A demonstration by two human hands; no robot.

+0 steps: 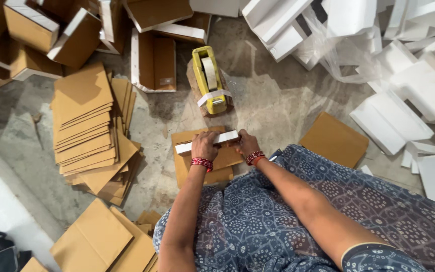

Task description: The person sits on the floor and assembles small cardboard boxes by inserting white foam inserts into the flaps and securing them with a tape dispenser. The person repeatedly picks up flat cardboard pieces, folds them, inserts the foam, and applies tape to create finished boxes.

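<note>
Both hands were clamped on a small white-edged box [207, 142]: left hand [205, 146] and right hand [246, 144] at its ends, down on the floor [273, 100] just below the yellow tape dispenser [210, 80].

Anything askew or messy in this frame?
Yes. The flat cardboard stack left of the hands has slumped and fanned out, sheets skewed. White foam pieces lie jumbled at upper right. The left hand and right hand grip a foam strip squarely.
</note>
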